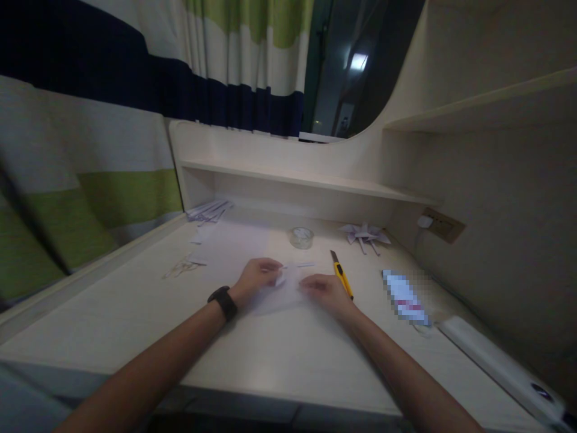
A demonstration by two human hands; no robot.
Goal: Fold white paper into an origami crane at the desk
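My left hand (258,281), with a dark watch (224,302) on the wrist, pinches a small folded piece of white paper (280,279) between thumb and fingers. Opposite it, my right hand (328,291) has its fingertips pressed together at the right edge of white paper. A pale paper sheet (270,304) lies under and between both hands, hard to tell from the white desktop. Just beyond the fingers is a thin paper strip (306,264). The yellow box cutter (343,280), its blade showing, lies right beside my right hand. A roll of clear tape (302,238) rests behind the hands.
Paper strips (210,210) are piled at the back left, with rubber bands (180,266) nearer. A folded paper figure (365,234) stands at the back right. A blurred-out phone-like object (406,297) and a long white lamp-like bar (500,361) lie along the right wall.
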